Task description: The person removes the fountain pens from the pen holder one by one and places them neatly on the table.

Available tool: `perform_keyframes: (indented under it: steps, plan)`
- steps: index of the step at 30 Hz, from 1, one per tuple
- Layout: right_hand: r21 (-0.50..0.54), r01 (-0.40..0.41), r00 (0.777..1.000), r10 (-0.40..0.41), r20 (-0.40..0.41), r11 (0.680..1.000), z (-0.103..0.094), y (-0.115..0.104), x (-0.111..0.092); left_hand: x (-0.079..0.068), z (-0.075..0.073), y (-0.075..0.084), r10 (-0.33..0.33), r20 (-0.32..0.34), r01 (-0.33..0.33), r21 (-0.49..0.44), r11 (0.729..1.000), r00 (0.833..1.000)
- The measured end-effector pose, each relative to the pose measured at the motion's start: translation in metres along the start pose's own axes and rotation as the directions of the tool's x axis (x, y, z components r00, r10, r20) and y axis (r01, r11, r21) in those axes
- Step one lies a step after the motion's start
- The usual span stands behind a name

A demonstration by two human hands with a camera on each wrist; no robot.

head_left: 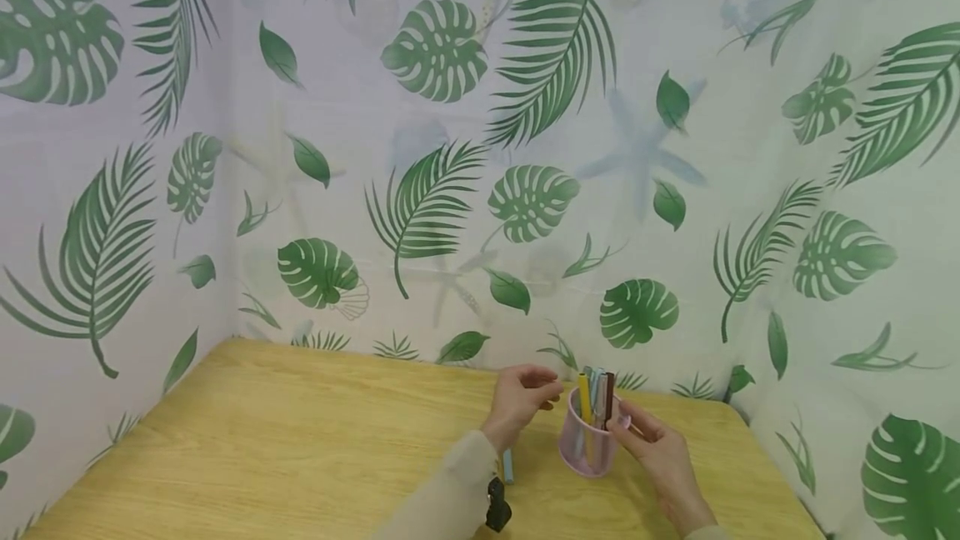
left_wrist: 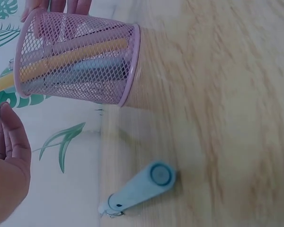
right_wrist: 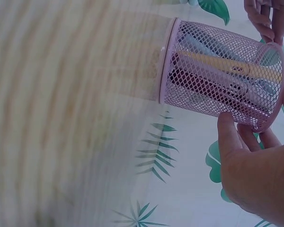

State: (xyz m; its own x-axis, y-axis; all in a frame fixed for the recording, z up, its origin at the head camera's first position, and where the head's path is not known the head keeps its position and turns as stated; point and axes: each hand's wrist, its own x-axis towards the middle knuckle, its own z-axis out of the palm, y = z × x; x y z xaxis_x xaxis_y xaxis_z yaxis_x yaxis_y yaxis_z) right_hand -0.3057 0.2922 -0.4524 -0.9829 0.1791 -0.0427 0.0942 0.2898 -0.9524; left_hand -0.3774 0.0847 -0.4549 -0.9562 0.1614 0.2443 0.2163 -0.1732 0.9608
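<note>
A pink mesh pen holder (head_left: 587, 452) stands upright on the wooden table, with several pens in it, among them a yellow pen (head_left: 584, 397) and a dark red pen (head_left: 609, 398). My right hand (head_left: 660, 457) grips its right side near the rim, thumb in front; in the right wrist view the fingers reach behind the mesh. Just left of the rim hovers my left hand (head_left: 521, 400), fingers loosely bent, apart from the holder and with nothing visible in it. A light blue pen (left_wrist: 139, 187) lies on the table below the left hand, partly hidden by the wrist in the head view.
The wooden table (head_left: 300, 440) meets a leaf-patterned cloth backdrop (head_left: 450, 307) just behind the pen holder. Similar cloth hangs on the left and right sides. A black strap piece (head_left: 497, 505) is on the left wrist.
</note>
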Motion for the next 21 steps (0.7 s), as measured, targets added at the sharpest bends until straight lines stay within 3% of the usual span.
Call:
perform_keyframes:
  steps: [9, 21]
  plan:
    - [0.000, 0.006, 1.000, -0.006, 0.004, 1.000, 0.000, -0.002, -0.002, 0.004, 0.009, 0.004, 0.031, -0.032, -0.032, -0.011, 0.999, 0.999]
    - [0.027, 0.000, 1.000, 0.001, -0.001, 1.000, 0.001, -0.003, -0.001, 0.009, 0.017, 0.002, 0.077, -0.016, -0.077, 0.002, 0.997, 0.997]
